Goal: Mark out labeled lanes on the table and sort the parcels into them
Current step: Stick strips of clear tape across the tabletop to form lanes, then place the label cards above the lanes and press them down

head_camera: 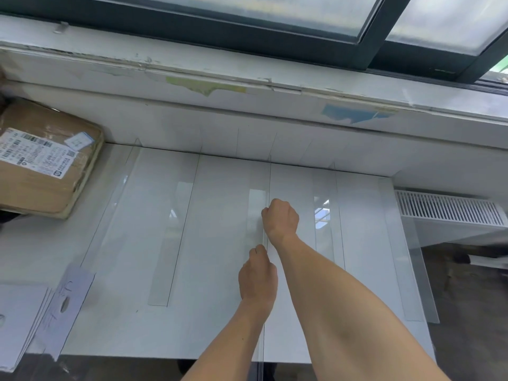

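On white table (214,331) centre, clear tape strip (263,345), barely visible, running toward 6 o'clock, left hand (258,276) pinching it, right hand (281,218) fisted just beyond, fingertips hidden, grip cannot be told, brown parcel (41,166) at 10 o'clock, cut off, label sheets (19,320) at 8 o'clock, writing illegible

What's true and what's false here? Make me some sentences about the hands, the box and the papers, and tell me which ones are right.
1. The brown box sits at the far left of the table. True.
2. Both hands are on the box. False: the left hand and right hand hold a strip of tape in the middle of the table.
3. The papers at the near left have writing on them. True.
4. The box has no label. False: a white label is stuck on top.
5. The right hand is closer to the person than the left. False: it reaches farther.
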